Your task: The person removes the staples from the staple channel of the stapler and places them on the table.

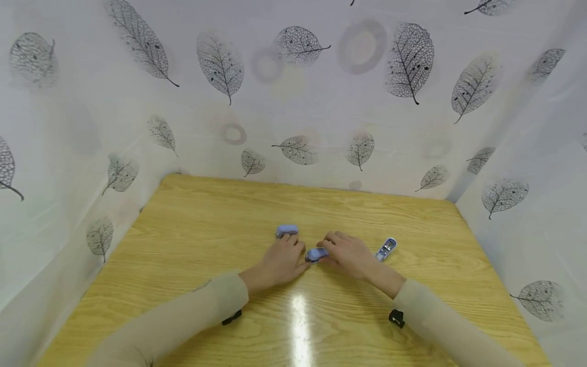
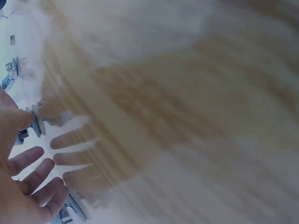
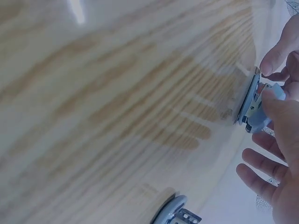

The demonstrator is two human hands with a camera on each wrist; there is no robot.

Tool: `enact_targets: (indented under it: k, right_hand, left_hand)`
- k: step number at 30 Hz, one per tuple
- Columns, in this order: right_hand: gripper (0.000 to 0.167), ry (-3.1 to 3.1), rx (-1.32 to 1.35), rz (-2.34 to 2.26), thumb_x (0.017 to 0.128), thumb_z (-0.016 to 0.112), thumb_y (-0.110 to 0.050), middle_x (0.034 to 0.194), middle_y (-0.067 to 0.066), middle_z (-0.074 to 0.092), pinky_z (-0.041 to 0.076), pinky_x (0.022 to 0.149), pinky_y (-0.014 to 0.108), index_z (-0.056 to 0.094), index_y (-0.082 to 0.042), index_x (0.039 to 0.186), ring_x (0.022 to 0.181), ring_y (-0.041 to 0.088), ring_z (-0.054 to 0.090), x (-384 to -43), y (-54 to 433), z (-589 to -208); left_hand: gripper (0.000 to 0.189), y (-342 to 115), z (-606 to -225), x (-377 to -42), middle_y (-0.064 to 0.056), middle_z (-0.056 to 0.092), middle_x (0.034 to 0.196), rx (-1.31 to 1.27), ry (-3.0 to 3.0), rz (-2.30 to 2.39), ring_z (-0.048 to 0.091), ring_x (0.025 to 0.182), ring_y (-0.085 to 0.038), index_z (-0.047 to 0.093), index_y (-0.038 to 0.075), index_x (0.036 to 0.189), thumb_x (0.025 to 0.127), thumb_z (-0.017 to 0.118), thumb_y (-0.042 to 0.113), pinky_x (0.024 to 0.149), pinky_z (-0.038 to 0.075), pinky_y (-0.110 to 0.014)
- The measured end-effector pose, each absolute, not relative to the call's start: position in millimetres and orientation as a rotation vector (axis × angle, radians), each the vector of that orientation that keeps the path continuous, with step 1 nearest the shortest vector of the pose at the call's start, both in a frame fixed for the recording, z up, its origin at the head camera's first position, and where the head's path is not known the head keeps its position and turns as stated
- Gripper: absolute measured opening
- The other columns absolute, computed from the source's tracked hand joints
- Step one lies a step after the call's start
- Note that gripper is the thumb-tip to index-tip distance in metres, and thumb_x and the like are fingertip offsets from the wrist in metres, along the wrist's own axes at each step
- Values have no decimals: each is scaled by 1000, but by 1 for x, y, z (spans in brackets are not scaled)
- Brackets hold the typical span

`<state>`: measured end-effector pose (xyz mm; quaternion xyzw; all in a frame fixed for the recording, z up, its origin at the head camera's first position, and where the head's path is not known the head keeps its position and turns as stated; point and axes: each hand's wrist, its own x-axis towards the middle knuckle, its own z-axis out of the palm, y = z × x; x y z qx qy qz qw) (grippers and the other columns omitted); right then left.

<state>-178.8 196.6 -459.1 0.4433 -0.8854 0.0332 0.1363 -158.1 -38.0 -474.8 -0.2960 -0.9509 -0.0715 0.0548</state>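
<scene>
A small blue stapler (image 1: 316, 254) lies between the two hands in the head view, its front end toward the left hand. My right hand (image 1: 348, 255) grips its rear part; the right wrist view has the thumb pressed against the stapler's (image 3: 257, 109) side, other fingers spread. Beside its front end, my left hand (image 1: 283, 259) has its thumb tip close to the stapler (image 2: 37, 121), with the other fingers relaxed and apart. A second blue stapler (image 1: 287, 230) sits just beyond the left fingertips. Right of the right hand rests a third stapler (image 1: 387, 248), its metal inside showing.
The wooden table (image 1: 220, 204) is glossy and reflects the hands. Leaf-patterned sheeting (image 1: 321, 112) closes off the back and both sides. Black straps (image 1: 396, 318) show under the sleeve cuffs.
</scene>
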Motion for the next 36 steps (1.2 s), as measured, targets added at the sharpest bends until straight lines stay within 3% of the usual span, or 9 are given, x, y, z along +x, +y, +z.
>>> enact_targets:
  k: [9,15,36]
  right_hand:
    - [43,-2514,1336,-147,91,80,-45,108,-1,73,61,82,29,73,-16,122,96,15,71,-183,191,-461]
    - [41,-2468,1356,-183,89,81,-46,102,-3,72,59,80,27,73,-16,116,91,13,68,-185,190,-463]
    - [36,-2475,1332,-259,90,82,-42,102,-1,68,56,75,30,66,-18,111,93,17,63,-187,187,-467]
  left_hand:
    - [28,-37,-480,-159,-2,68,104,-895,-2834,-275,61,96,-20,73,18,103,98,73,46,85,54,-35]
    - [27,-33,-482,-161,-1,70,104,-874,-2809,-291,62,96,-21,74,20,100,96,75,47,84,54,-36]
    - [29,-29,-483,-162,-1,71,107,-822,-2876,-278,62,99,-22,73,23,93,93,77,51,86,56,-37]
